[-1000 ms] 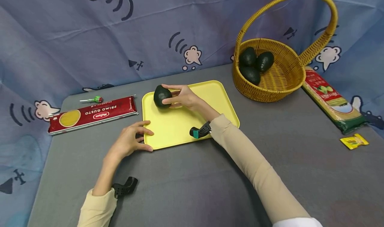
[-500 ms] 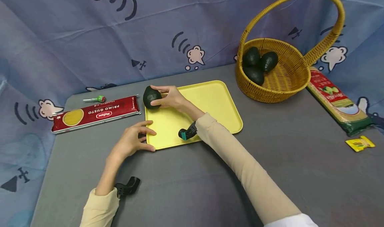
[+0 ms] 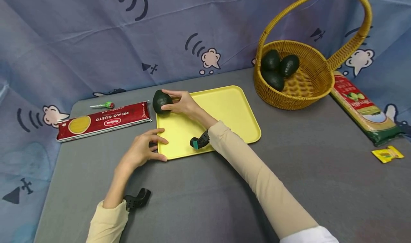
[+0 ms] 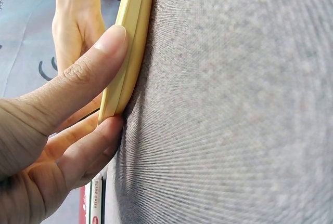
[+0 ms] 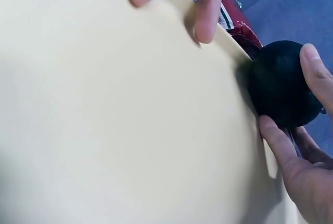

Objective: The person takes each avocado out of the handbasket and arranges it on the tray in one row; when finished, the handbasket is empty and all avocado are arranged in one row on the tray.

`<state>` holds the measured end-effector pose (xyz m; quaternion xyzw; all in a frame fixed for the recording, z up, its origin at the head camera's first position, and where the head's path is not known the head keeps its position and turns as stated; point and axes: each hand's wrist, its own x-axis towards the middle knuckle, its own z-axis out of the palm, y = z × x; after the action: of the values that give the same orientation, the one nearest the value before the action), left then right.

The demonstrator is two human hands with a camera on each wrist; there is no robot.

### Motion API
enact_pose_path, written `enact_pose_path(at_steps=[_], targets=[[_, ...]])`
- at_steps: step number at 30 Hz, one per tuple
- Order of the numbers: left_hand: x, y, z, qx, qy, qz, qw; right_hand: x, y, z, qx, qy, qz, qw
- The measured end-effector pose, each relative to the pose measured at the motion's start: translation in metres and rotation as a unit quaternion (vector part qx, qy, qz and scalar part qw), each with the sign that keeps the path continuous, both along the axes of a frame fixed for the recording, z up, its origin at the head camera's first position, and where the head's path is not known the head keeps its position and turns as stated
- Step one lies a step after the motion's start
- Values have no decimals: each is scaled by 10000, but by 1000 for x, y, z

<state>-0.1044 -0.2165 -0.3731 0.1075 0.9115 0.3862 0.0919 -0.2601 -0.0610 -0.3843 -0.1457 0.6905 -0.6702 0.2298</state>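
Note:
With thumb and fingers my right hand (image 3: 183, 103) holds a dark green avocado (image 3: 161, 101) at the far left corner of a yellow tray (image 3: 224, 111). In the right wrist view the avocado (image 5: 283, 83) sits at the tray's rim, thumb on one side and fingers on the other; whether it bears on the tray I cannot tell. My left hand (image 3: 142, 148) grips the tray's near left corner. The left wrist view shows that thumb (image 4: 99, 52) against the rim (image 4: 130, 52), with fingers bent around the corner.
Left of the tray lies a red spaghetti pack (image 3: 104, 121), a lollipop (image 3: 104, 105) behind it. At the back right stands a wicker basket (image 3: 293, 100) with a tall handle and 3 avocados (image 3: 273, 80). Beside it are a rice bag (image 3: 363, 107) and a yellow-wrapped candy (image 3: 387, 154).
My right hand has carried the avocado leftward to the tray's far left corner, then hardly moved in the last half second. My left hand stays on the near left corner.

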Motion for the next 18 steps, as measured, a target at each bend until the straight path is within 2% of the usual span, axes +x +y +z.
enact_pose_path(at_steps=[11, 18], targets=[[1, 0, 1, 49, -17, -14, 10000, -3, 13, 3, 16, -5, 179, 9998], [2, 0, 3, 42, 112, -35, 9999, -3, 24, 7, 15, -31, 299, 9995]])
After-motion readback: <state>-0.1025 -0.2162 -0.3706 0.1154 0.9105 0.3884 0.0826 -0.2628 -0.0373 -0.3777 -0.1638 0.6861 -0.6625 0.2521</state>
